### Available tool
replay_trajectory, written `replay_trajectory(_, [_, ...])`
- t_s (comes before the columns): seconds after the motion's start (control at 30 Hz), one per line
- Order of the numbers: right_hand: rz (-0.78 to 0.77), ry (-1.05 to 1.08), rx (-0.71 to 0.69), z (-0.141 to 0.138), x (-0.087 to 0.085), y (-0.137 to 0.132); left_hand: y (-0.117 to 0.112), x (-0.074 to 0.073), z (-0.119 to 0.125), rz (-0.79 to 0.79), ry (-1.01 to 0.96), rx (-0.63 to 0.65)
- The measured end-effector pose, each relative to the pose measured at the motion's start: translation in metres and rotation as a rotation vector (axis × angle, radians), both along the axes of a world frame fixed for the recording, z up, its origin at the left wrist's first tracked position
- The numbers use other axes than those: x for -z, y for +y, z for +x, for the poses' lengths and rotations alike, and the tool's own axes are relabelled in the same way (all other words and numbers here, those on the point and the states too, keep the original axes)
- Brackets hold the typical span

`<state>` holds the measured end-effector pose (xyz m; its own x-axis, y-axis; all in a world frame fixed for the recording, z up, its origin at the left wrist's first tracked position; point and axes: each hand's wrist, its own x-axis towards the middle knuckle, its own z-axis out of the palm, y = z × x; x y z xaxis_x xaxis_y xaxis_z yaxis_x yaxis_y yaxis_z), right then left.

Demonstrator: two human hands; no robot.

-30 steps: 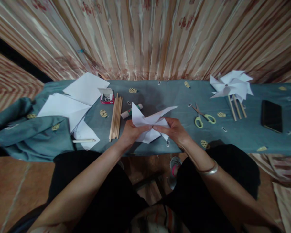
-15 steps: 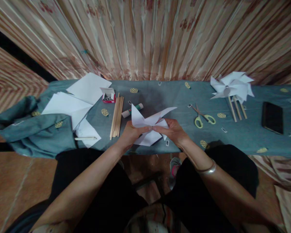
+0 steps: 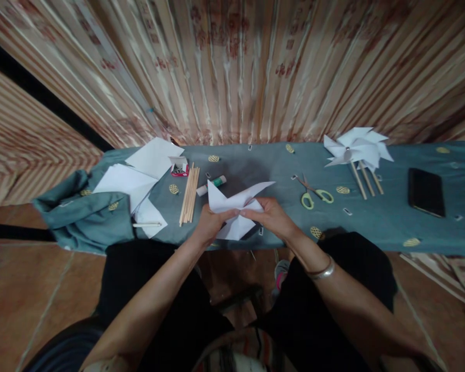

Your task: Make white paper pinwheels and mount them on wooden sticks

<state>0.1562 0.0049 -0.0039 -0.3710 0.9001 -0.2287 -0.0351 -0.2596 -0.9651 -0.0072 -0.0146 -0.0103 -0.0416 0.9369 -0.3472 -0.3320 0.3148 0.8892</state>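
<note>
A white paper pinwheel (image 3: pixel 232 201) is held between both hands above the near edge of the cloth-covered table. My left hand (image 3: pixel 213 221) grips its left side, the thumb pressed near the centre. From the other side my right hand (image 3: pixel 270 217) pinches the paper, its thumb meeting the left one at the middle. Pointed blades stick up and out, and one hangs below the thumbs. The fingers beneath the paper are hidden. Just behind the left hand lies a glue stick (image 3: pixel 211 185). Scissors (image 3: pixel 312 190) with yellow-green handles rest open to the right.
Wooden sticks (image 3: pixel 189 195) lie left of the hands, beside a small red box (image 3: pixel 179 166) of metal pins. White paper sheets (image 3: pixel 127 180) and a pen (image 3: pixel 147 225) are farther left. Pinwheels on sticks (image 3: pixel 358 150) and a black phone (image 3: pixel 426 191) lie on the right.
The camera view has shifted a little. Both hands still hold the pinwheel at its centre; its right-hand blade now looks more folded in under my right hand.
</note>
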Motion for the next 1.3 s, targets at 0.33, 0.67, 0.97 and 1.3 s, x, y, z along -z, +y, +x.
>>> replay_trajectory(0.33, [0.04,-0.017,-0.006,0.009,-0.01,0.0,-0.01,-0.011,0.01,0.072,0.02,-0.022])
replay_trajectory(0.67, [0.152,-0.119,-0.086,0.017,-0.017,0.001,-0.02,-0.018,0.015,0.095,0.102,-0.069])
replay_trajectory(0.97, [0.048,-0.062,-0.067,0.009,-0.013,-0.008,-0.029,-0.023,0.015,0.109,0.086,-0.067])
replay_trajectory(1.3, [0.11,-0.118,-0.068,0.011,-0.01,-0.011,-0.035,-0.008,0.016,0.117,0.095,-0.084])
